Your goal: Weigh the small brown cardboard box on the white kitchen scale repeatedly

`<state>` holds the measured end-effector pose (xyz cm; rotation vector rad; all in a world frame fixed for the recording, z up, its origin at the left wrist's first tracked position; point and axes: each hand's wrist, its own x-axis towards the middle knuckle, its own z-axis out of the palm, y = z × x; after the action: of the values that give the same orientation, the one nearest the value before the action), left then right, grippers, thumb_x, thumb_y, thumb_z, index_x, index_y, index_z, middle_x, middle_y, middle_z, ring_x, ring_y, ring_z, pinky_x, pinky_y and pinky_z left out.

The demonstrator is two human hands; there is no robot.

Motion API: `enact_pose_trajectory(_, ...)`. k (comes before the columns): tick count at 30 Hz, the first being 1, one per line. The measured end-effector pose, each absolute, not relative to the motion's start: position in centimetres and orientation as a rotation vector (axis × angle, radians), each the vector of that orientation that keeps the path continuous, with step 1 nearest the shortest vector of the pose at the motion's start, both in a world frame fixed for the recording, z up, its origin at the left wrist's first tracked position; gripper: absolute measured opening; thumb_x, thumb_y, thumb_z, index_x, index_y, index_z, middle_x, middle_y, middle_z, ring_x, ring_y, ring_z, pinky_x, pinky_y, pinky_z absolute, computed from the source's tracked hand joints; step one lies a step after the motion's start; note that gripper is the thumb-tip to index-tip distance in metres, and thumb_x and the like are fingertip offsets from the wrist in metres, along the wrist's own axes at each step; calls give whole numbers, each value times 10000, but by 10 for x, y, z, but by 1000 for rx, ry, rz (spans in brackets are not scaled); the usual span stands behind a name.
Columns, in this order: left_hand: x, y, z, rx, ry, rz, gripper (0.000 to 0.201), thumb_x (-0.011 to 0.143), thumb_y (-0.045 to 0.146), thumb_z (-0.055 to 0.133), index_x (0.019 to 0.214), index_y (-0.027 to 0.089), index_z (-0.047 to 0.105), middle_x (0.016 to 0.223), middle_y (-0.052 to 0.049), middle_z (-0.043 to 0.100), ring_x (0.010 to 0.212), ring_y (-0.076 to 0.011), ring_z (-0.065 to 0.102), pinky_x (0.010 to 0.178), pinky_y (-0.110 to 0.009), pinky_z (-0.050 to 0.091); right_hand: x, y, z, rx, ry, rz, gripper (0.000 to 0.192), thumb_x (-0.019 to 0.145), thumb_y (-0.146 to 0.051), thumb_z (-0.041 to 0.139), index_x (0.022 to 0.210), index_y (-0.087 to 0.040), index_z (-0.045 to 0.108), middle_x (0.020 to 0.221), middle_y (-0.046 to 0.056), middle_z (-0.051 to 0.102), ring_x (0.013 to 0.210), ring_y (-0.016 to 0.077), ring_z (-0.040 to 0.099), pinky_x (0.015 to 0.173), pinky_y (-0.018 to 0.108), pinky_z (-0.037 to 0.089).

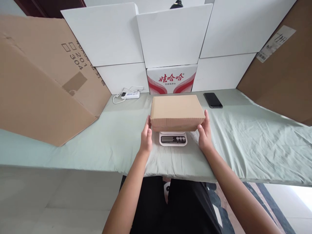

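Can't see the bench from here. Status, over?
Left hand and right hand flat against the ends of the cardboard box. Box sits on the scale. Phone and power strip lie apart.

Your closed brown cardboard box (pixel 177 111) covers the platform of the small white digital kitchen scale (pixel 173 138), so you see only its front panel, and the display there is too small to read. Whether the box rests on the scale or hangs just above it cannot be told. The fingers of your left hand (pixel 146 136) and right hand (pixel 204 132) partly disappear behind the box's ends. The large tan cardboard sheet (pixel 41 87) runs off the left edge.
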<state>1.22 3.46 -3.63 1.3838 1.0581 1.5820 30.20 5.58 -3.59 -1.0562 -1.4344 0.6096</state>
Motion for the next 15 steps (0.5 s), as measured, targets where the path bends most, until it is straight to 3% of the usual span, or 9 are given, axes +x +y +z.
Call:
enact_pose_trajectory(5,13,30,-32,1444,1054,1532,848,1036,834,431,1679,289,525,1783,-110,515,1714,-369,396,1413,-540,332,296,49,-31,-1001,-1426,683,869,1051,-675,570,1794,-381,228,1877,65,340,1720,367,388,1400,626,359)
enact_pose_trajectory(11,7,64,12,1430,972,1491,986,961,954,374,1642,264,555,1766,-115,539,1700,-373,423,1390,-502,380,301,77,20,-874,-1462,661,774,1051,-658,575,1729,-424,286,1752,79,521,1670,382,461,1298,657,495)
enact_pose_trajectory(15,14,125,21,1309,954,1409,1020,975,961,203,1609,264,593,1724,-91,594,1706,-351,418,1417,-509,334,298,136,28,-846,-1479,553,745,1022,-707,568,1668,-398,361,1713,85,536,1620,386,502,1352,674,405)
